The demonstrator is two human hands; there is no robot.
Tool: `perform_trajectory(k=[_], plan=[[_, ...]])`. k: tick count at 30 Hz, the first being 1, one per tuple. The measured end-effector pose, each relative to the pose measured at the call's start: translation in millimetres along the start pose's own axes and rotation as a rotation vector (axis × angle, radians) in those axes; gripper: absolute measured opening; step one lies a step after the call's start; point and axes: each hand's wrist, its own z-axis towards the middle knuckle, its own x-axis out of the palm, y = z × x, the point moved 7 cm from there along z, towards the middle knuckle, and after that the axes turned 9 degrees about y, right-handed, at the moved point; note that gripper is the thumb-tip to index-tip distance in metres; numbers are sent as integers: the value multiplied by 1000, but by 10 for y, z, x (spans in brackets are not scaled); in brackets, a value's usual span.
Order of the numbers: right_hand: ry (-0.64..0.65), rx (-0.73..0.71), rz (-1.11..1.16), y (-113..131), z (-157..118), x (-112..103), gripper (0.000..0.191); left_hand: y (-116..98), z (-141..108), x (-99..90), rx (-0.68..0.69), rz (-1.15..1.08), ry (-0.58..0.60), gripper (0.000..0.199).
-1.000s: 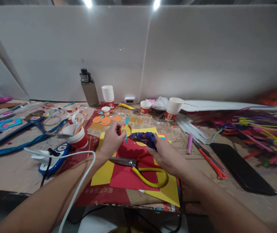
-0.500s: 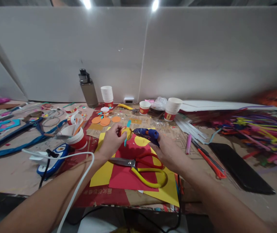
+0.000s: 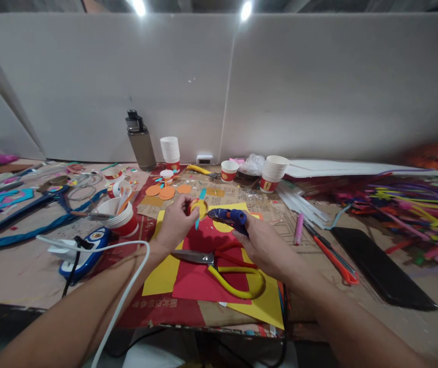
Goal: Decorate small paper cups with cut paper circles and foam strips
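Pinched in my left hand [image 3: 176, 219] is a small paper cup [image 3: 203, 208], seen end-on with a yellow round face, a red side and turquoise strips sticking out above and below. My right hand [image 3: 259, 236] grips a blue hot glue gun [image 3: 228, 215], its nozzle close to the cup's yellow face; whether they touch I cannot tell. Beneath both hands lie red paper [image 3: 203, 283] and yellow paper [image 3: 267, 312]. Large scissors [image 3: 237, 292] with one red and one yellow handle rest on the sheets, blades pointing left.
Orange paper discs [image 3: 167, 192] lie beyond my left hand. Stacked paper cups [image 3: 274, 174] and a bottle [image 3: 141, 145] stand along the back. A white cable [image 3: 124, 301] crosses over my left forearm. To the right are a black phone-like slab [image 3: 383, 268] and pipe cleaners [image 3: 421, 214].
The glue gun has shifted slightly left and down, its nozzle nearer the lower part of the cup's yellow face. My left hand stays almost still, holding the cup.
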Motion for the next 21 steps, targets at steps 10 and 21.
perform_trajectory(k=[10, 21], plan=[[62, -75, 134, 37, -26, 33, 33, -33, -10, -23, 24, 15, -40, 12], [-56, -11, -22, -29, -10, -97, 24, -79, -28, 45, -14, -6, 59, 10]])
